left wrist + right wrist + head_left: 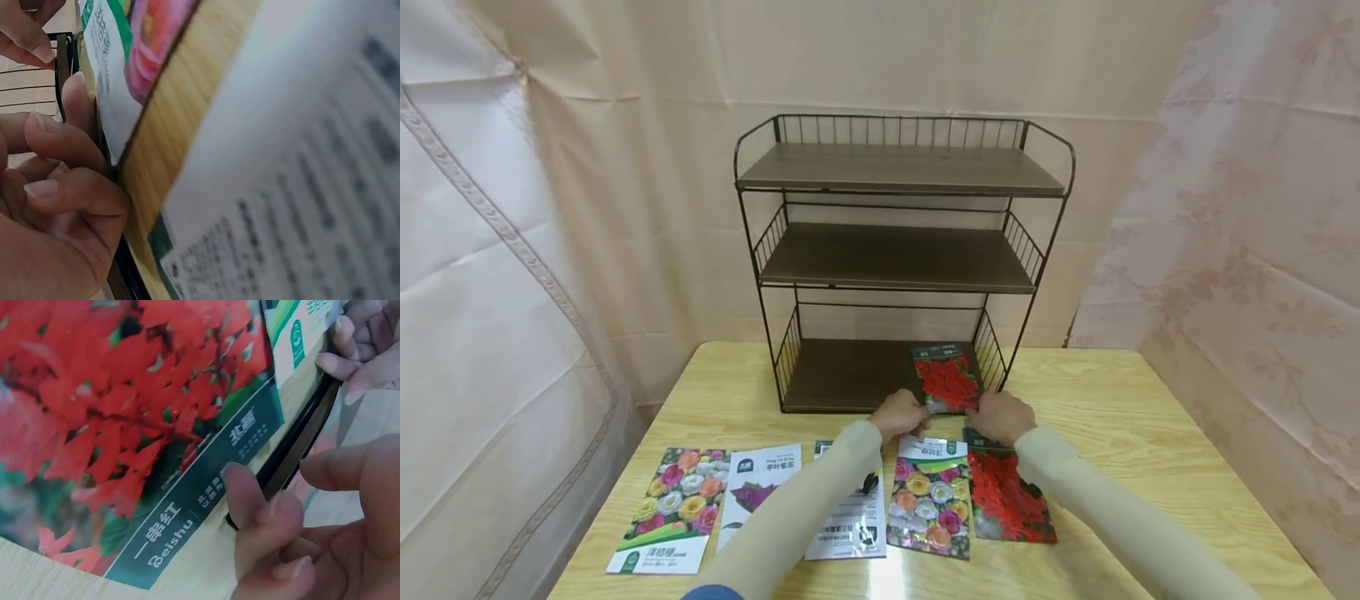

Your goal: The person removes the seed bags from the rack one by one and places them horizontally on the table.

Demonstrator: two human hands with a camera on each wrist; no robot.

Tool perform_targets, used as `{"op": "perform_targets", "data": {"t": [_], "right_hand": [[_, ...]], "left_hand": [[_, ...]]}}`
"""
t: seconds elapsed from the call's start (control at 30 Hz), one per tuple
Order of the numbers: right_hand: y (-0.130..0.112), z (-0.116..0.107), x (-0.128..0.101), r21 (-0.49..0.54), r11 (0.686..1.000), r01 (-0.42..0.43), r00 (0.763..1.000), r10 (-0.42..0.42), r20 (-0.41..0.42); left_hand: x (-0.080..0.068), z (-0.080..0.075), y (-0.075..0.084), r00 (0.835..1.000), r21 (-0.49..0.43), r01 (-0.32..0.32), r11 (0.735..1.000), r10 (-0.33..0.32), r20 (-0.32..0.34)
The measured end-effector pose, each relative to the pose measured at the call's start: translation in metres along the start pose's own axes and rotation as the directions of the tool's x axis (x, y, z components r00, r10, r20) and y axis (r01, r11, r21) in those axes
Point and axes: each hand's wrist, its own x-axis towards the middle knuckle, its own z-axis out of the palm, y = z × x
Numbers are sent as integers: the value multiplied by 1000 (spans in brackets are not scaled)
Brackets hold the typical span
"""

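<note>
Step in hand: placing a red-flower seed packet (pixel 947 381) on the bottom shelf (pixel 850 375) of the wire rack (pixel 901 258), right-hand end.
Left hand (pixel 898 414): fingers curled, pinching the packet's near edge.
Right hand (pixel 1002 416): fingers bent at the packet's near right corner; grip judged light.
Remaining: five packets (pixel 928 496) on the tabletop (pixel 1150 433).
Next move: probably release, then reach for another packet.

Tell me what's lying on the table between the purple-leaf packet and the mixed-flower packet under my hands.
In the head view, a white seed packet printed with black text lies between them, partly covered by the left forearm.
</note>
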Motion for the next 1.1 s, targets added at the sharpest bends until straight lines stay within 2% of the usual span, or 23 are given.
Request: {"op": "perform_targets", "data": {"t": [0.2,0.4,0.63,0.73,0.8,0.93,1.03,1.1], "right_hand": [[-6,-2,-2,-63,998,8,1000,-9,-16],[-8,-3,-6,-156,988,6,999,-14,-48],[0,-7,-11,-213,975,57,995,-73,-67],[4,-13,-12,-184,981,63,995,-75,-58],[7,-17,-13,-125,991,54,997,-60,-46],[10,-20,-16,-26,999,24,997,-26,-74],[14,-19,-20,-17,1000,-9,995,7,-101],[16,-17,-20,-6,999,-46,995,45,-88]], "left_hand": [[2,-1,3,1000,32,8,999,-7,-29],[2,0,4,999,26,14,1000,-13,-39],[0,1,3,999,9,13,1000,-13,-41],[0,1,3,999,-12,18,1000,-18,-49],[0,1,3,998,-16,15,1000,-16,-57],[-2,5,3,999,-4,0,1000,0,-54],[-3,8,3,999,-5,-4,1000,4,-40],[-4,9,3,999,-12,0,1000,0,-38]]}}
